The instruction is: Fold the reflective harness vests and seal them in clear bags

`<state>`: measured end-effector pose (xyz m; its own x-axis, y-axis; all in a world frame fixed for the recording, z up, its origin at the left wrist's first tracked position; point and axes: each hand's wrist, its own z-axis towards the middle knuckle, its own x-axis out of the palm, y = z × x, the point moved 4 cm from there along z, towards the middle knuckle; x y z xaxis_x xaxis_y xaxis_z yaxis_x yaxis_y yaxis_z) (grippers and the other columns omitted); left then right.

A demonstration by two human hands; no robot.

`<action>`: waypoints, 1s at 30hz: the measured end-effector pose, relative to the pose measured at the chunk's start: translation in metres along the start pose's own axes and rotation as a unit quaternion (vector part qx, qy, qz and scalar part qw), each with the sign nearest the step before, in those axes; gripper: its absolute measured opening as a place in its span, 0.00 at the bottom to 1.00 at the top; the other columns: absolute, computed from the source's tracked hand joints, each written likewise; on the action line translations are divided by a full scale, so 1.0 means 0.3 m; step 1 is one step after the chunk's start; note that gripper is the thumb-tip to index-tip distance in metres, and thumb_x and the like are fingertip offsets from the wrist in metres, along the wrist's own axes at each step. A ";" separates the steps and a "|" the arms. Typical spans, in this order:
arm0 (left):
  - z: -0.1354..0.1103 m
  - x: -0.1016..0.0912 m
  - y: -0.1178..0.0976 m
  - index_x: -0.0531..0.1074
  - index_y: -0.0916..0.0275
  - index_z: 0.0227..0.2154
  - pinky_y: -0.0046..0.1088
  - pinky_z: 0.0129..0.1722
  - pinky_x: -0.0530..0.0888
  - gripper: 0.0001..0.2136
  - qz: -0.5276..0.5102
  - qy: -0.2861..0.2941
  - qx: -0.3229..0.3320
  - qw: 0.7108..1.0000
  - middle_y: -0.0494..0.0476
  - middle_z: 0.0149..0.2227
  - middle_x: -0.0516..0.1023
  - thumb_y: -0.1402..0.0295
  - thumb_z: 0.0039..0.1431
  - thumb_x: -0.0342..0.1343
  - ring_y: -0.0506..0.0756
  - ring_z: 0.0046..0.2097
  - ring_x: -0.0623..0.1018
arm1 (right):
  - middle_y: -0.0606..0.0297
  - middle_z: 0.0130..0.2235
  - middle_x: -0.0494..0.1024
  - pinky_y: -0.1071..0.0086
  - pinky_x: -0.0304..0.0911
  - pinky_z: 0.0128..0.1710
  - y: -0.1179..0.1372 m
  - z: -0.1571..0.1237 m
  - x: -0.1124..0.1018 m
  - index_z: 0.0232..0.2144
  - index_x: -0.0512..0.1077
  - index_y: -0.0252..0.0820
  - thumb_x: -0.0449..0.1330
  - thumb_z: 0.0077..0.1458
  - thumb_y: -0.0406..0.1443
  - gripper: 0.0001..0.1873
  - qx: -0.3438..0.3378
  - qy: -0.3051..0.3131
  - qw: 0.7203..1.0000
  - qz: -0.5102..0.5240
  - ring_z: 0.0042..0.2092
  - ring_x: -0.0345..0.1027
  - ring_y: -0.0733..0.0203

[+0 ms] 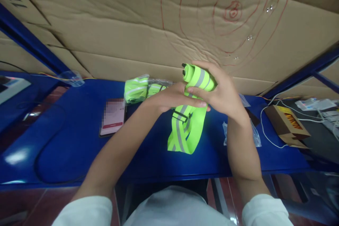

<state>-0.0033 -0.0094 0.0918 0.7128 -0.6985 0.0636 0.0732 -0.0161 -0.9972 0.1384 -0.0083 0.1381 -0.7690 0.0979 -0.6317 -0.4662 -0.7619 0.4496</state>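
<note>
We grip the lime-green, silver-striped fabric strap (197, 78) between left hand (173, 96) and right hand (224, 91), roll axis left-to-right, loose loop (194, 134) pointing toward us.

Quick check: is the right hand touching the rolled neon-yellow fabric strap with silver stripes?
Touching. The head view shows the bare right hand curled around the rolled neon-yellow fabric strap, its thumb lying across the striped surface.

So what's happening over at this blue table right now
A person is holding a neon yellow-green reflective strap over the blue table. Part is rolled up between the left hand and right hand; the rest trails down in loops. A phone and bagged green bundles lie on the table.
</note>
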 end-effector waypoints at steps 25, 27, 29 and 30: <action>0.023 0.012 0.069 0.81 0.60 0.51 0.40 0.55 0.78 0.27 -0.079 -0.040 -0.035 0.995 0.59 0.50 0.85 0.63 0.47 0.77 0.63 0.54 0.83 | 0.62 0.60 0.80 0.48 0.63 0.69 -0.099 -0.002 0.026 0.58 0.75 0.53 0.70 0.54 0.57 0.33 0.021 -0.122 0.992 -0.003 0.64 0.71 0.44; 0.015 0.004 0.056 0.80 0.60 0.51 0.38 0.55 0.78 0.25 -0.030 -0.037 -0.033 0.998 0.59 0.51 0.85 0.60 0.50 0.75 0.62 0.55 0.82 | 0.62 0.62 0.78 0.46 0.60 0.71 -0.099 -0.009 0.021 0.60 0.74 0.54 0.70 0.54 0.58 0.35 0.009 -0.119 0.993 -0.022 0.66 0.69 0.42; -0.001 -0.029 0.038 0.82 0.60 0.48 0.35 0.52 0.78 0.20 0.071 -0.057 -0.038 0.995 0.56 0.48 0.85 0.55 0.55 0.72 0.62 0.53 0.82 | 0.62 0.64 0.77 0.46 0.58 0.72 -0.088 -0.018 0.005 0.61 0.74 0.55 0.69 0.56 0.57 0.35 -0.012 -0.119 0.991 -0.053 0.67 0.68 0.41; -0.013 -0.050 0.026 0.82 0.60 0.44 0.34 0.51 0.77 0.18 0.133 -0.067 -0.043 0.988 0.55 0.45 0.85 0.53 0.57 0.69 0.61 0.51 0.82 | 0.62 0.64 0.76 0.46 0.58 0.72 -0.077 -0.023 -0.006 0.62 0.73 0.55 0.69 0.57 0.56 0.34 -0.035 -0.125 0.989 -0.072 0.67 0.68 0.41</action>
<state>-0.0161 -0.0020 0.0829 0.7854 -0.5853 -0.2015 -0.1839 0.0903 -0.9788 0.1535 0.0047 0.1245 -0.7857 0.3567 -0.5054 -0.5535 -0.7702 0.3168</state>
